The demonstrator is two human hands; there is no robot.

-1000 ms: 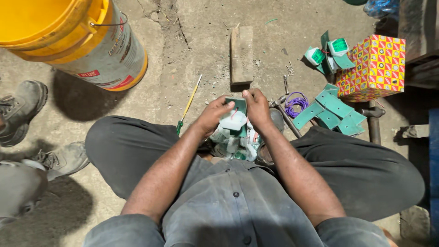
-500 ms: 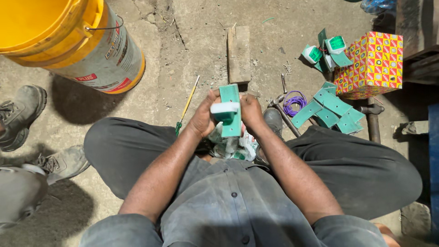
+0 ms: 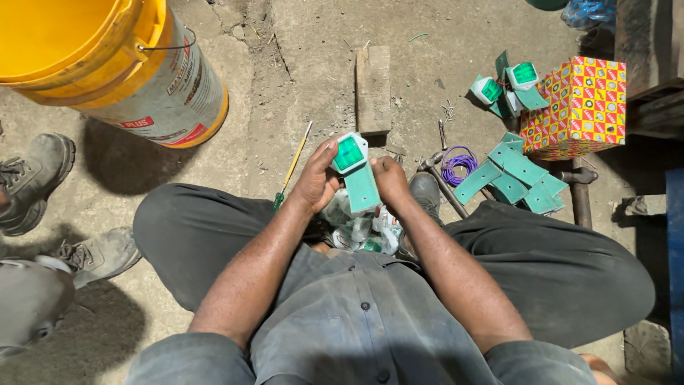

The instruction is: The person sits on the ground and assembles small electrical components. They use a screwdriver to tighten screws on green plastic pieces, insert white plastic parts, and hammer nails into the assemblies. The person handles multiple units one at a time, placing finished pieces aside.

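Both hands grip it: left hand (image 3: 313, 182) and right hand (image 3: 390, 182) closed around the green bracket lamp (image 3: 355, 171); looks light, stiff; lens likely fragile; hold the plate edges.

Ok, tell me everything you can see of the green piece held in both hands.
The green piece is a flat teal-green bracket, painted metal by its look, carrying a white-framed block with a glossy green lens at its upper end. It is held above the lap, lens end pointing away from the person and tilted slightly left. The left hand grips its left edge near the lens; the right hand grips the right edge. It looks clean and intact.
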